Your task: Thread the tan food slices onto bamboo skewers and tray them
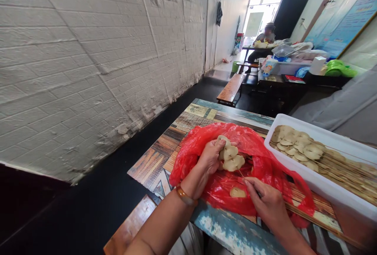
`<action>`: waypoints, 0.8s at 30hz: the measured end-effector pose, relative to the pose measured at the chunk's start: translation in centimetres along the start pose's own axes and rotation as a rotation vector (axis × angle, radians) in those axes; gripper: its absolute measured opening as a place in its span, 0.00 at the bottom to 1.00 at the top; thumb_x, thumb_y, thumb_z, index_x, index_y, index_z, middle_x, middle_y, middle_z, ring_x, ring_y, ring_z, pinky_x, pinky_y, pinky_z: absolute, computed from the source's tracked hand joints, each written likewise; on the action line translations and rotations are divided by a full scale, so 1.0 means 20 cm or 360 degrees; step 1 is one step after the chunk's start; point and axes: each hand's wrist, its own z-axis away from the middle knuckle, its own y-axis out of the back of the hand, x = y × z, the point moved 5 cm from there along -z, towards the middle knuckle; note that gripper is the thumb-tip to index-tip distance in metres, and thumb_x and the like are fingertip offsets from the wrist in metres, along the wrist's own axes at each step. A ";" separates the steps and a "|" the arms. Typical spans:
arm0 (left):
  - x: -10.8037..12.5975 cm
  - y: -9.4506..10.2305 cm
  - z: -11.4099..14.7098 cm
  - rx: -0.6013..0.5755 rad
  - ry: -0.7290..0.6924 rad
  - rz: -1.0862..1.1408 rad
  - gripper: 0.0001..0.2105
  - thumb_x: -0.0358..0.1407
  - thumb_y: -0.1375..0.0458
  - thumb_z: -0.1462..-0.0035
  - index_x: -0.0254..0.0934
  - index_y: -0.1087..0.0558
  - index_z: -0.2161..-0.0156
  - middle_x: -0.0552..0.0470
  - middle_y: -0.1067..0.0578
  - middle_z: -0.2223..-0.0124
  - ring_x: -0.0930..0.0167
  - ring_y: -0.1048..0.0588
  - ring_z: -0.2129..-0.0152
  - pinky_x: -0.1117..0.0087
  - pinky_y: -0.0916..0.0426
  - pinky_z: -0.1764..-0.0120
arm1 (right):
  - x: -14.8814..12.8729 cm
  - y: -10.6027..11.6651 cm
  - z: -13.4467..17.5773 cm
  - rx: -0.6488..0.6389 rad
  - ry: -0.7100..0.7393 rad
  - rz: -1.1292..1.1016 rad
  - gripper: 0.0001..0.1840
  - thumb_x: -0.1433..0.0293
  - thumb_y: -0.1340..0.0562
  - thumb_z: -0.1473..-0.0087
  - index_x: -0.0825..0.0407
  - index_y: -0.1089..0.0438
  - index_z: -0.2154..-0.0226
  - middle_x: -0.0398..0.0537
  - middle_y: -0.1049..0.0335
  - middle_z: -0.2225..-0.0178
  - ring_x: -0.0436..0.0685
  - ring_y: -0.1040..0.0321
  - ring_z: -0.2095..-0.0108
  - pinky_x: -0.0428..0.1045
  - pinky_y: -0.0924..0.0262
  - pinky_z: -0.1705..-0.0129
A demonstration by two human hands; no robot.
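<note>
1. Step in hand, my read: working a thin pale wooden stick into flat, round beige discs; can't tell if it's through.
2. Left hand, 10 o'clock of the right hand: closed on the discs, thumb on top, fingers mostly hidden.
3. Right hand: thumb and fingers pinched shut on the stick.
4. Held discs sit over the crumpled red plastic bag, on the patchwork wood-pattern table.
5. Next move likely calls for a steady left pinch, stick in line toward 11 o'clock.
6. Counts: two hands, one held stick, about three held discs showing, one loose beige disc at their 6 o'clock, one bag.
7. Bag's 3 o'clock: one white rectangular plastic tub; stacked skewered discs inside, too overlapped to count.
</note>
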 end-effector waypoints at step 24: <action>-0.02 -0.08 0.05 -0.0131 0.0128 0.0175 0.12 0.39 0.39 0.50 0.33 0.27 0.62 0.46 0.24 0.65 0.66 0.25 0.69 0.65 0.32 0.62 | -0.05 0.06 -0.05 0.0108 -0.0098 0.0052 0.15 0.63 0.50 0.40 0.49 0.30 0.68 0.46 0.23 0.69 0.55 0.26 0.68 0.47 0.34 0.65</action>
